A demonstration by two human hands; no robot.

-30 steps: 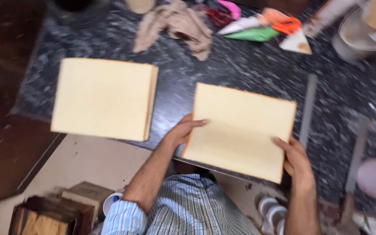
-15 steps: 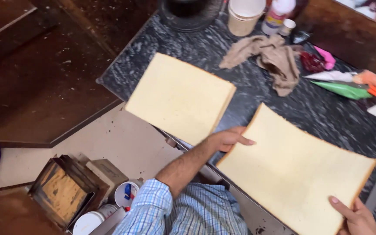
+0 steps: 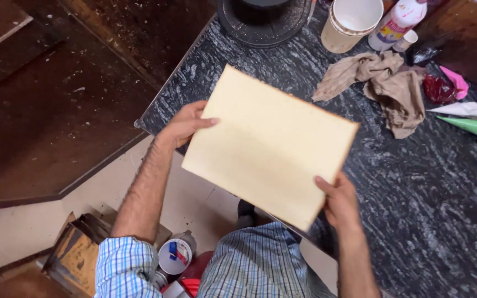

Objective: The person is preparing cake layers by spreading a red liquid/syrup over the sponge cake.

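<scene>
We count one pale square slab (image 3: pixel 269 146) above the dark marble counter (image 3: pixel 415 209), held by two hands: left hand (image 3: pixel 186 124), right hand (image 3: pixel 339 200). On the counter beyond the slab: one crumpled beige cloth (image 3: pixel 385 85), one paper cup (image 3: pixel 351 25), one white bottle (image 3: pixel 397 23), one round black pan (image 3: pixel 263 19), three piping bags (image 3: pixel 473 118).

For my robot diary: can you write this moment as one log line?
left hand: holds sheet edge | right hand: holds sheet corner | pale sheet: lifted over dark counter | rag: beyond
</scene>
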